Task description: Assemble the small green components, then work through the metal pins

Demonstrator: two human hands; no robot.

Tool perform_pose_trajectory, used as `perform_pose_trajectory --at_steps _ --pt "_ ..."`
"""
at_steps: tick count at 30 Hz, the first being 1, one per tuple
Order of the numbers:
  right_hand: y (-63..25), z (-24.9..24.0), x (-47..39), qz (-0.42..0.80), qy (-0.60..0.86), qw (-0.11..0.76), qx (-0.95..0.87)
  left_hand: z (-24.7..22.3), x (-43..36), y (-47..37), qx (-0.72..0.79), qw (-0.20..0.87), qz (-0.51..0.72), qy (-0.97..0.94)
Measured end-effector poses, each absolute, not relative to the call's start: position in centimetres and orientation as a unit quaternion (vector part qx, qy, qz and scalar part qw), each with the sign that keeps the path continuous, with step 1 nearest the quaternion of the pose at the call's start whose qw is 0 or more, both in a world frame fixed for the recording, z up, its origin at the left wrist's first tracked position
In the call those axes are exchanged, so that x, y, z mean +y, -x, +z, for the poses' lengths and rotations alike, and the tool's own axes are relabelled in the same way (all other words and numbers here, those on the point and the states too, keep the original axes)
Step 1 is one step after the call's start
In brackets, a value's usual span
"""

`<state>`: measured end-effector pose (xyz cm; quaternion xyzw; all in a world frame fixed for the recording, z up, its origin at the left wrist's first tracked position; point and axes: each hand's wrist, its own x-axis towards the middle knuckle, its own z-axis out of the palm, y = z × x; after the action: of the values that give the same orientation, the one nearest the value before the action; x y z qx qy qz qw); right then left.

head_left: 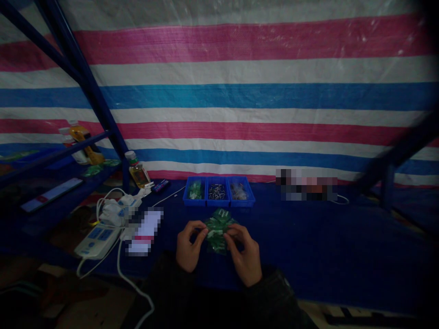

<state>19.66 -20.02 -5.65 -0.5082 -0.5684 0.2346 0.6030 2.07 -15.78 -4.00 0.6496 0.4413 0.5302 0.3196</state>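
Green packets (218,220) lie in a small overlapping heap on the blue table (315,251), right in front of the person and between the two hands. The left hand (188,249) pinches the heap's left edge between thumb and forefinger; the right hand (247,258) pinches its right side the same way. Whether both grip one and the same packet, I cannot tell.

Just beyond the heap stand three blue bins (218,203), side by side and touching. The left one holds more green packets, the middle one small metal pieces and the right one clear bags.

To the left, a white power strip (99,238) with cords lies near a blurred-out phone (147,233). Behind them a bottle (139,174) of yellowish liquid leans by a blue metal post (103,109). On the right, near the back edge, is a blurred-out object (305,185). A striped plastic sheet (247,98) hangs behind everything.
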Motion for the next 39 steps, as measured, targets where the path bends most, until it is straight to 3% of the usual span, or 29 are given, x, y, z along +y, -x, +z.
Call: perform_pose_trajectory --at_steps 39 --pt "-20.0 -5.0 -20.0 0.198 0.482 0.597 -0.610 -3.5 -15.8 -1.9 0.416 0.290 0.522 -0.686"
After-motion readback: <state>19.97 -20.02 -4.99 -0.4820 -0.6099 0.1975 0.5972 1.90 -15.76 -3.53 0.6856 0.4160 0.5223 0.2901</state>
